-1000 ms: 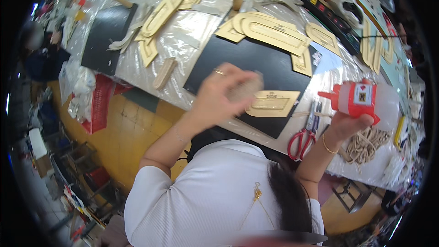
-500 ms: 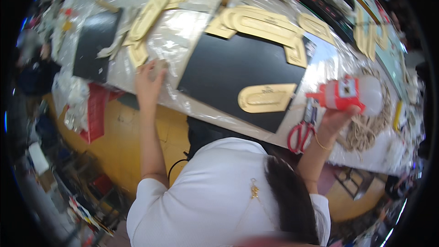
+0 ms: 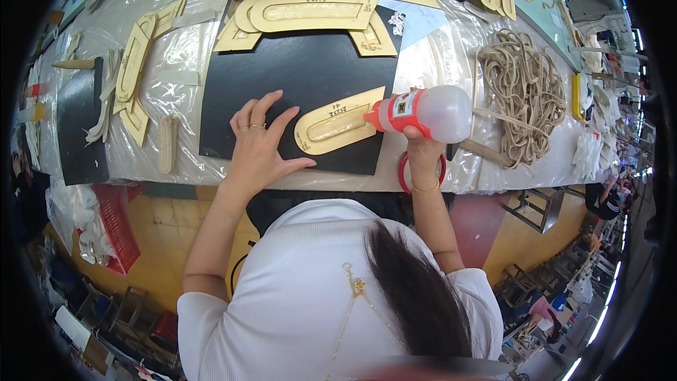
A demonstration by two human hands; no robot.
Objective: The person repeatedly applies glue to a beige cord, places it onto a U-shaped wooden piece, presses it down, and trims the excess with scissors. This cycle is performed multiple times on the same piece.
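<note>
In the head view, the red-banded bottle [image 3: 448, 114] is grasped by the right hand [image 3: 422, 154], its red nozzle [image 3: 374, 116] aimed at the pale yellow piece [image 3: 336, 127], laid at four o'clock on the black board [image 3: 236, 88]. Nothing is held by the left hand [image 3: 255, 142], spread at nine o'clock of the piece. Ideally, the nozzle is kept low, the bottle squeezed lightly, the piece's rim steadied.

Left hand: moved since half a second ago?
Yes, rightward: the left hand was out past the left edge of the black board; now it is over that board's near-left part.
</note>
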